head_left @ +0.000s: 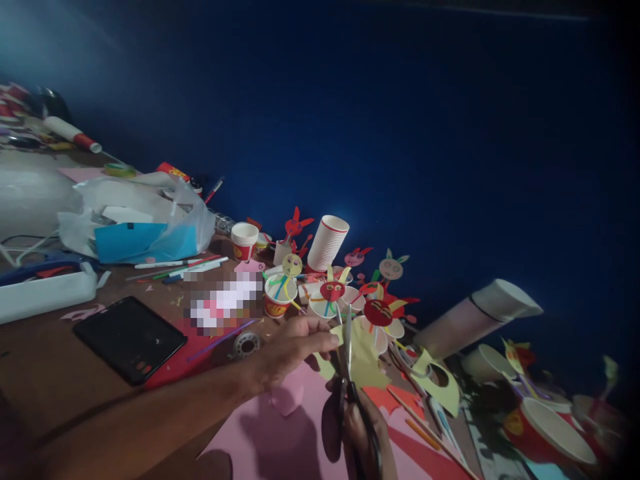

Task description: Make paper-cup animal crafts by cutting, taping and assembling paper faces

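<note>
My right hand [357,430] grips a pair of black-handled scissors [349,347], their blades parted and pointing away from me. Between my left thumb and fingers is a small piece of yellow paper [338,335], right by the scissor blades. My left hand [303,341] is closed on it in a pinch. Behind the scissors lies a larger yellow paper sheet [370,363]. Under both hands spreads pink paper [265,433]. Just beyond stand paper cups [277,303] with straws and paper animal faces, among them a red face [379,311] with yellow ears.
A tablet [131,339] and a tape roll [247,344] lie to the left. Farther back are pens [183,265], a plastic bag [193,210] and a cup stack [327,243]. At right a long tilted cup stack [470,317] leans near a cut yellow paper [453,393]. A blue wall [400,133] rises behind.
</note>
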{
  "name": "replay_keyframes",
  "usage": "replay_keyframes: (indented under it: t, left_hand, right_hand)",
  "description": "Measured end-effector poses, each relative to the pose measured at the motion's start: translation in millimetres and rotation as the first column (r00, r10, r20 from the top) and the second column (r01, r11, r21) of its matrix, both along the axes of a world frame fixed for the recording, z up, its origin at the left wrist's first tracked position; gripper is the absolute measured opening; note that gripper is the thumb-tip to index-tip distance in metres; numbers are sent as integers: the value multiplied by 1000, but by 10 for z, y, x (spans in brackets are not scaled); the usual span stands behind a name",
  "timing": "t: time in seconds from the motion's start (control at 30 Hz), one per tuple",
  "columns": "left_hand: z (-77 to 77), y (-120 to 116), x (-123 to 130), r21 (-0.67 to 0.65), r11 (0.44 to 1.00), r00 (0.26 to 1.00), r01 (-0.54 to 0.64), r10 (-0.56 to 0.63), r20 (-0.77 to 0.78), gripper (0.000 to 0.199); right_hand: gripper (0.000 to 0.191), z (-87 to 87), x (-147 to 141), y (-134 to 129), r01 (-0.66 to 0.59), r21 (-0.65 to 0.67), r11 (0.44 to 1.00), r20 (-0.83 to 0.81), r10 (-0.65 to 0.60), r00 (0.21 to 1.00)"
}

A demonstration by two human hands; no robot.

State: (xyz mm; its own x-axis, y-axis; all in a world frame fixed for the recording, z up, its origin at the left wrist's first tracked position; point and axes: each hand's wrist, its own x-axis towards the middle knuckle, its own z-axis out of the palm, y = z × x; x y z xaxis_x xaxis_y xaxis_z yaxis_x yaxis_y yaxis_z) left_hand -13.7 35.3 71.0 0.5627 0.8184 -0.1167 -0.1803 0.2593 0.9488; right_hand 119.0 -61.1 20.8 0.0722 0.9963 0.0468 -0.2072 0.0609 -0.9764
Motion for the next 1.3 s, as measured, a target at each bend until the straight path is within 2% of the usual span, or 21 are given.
replay_keyframes:
  t: [0.13, 0.2, 0.3, 0.4, 0.6, 0.77, 0.9, 1.17, 1.3]
  left_hand:
    - [-40, -37, 64, -7, 998, 998, -62, 62, 27, 15]
    - [-60, -53, 98, 19, 999, 1000, -29, 29, -7, 17]
    - [-104, -73, 135, 37, 995, 995, 91, -92, 27, 17]
    - [-135, -83, 146, 32, 984, 979, 173, -175, 109, 12]
    - [-92, -67, 113, -2, 976, 957, 218, -214, 198, 9]
    - [-74, -76, 113, 20, 979, 970, 202, -203, 132, 11]
    - [-88, -86, 112, 21, 983, 980, 180, -181, 83, 13]
    - [-102, -33, 51, 112, 947, 945, 302, -313, 98, 24]
    - [-112, -13, 35, 147, 943, 949, 300, -310, 55, 25]
  right_hand:
    - [44, 0, -15, -50, -53, -95, 994, -181, 35, 983]
    - [47, -19, -23, -74, -71, -98, 993, -242, 45, 969]
    - [46, -54, -41, -104, -78, -81, 994, -285, 52, 957]
    - [43, -69, -60, -119, -109, -83, 991, -291, 81, 953]
    - [43, -64, -107, -110, -104, -91, 990, -287, 74, 955]
    - [44, -64, -144, -94, -125, -50, 991, -290, 105, 951]
    - [41, -66, -137, -92, -90, -25, 996, -275, 80, 958]
    - [46, -75, -111, -126, -117, -26, 993, -294, 104, 950]
    - [49, -53, -120, -143, -105, -55, 993, -323, 82, 943]
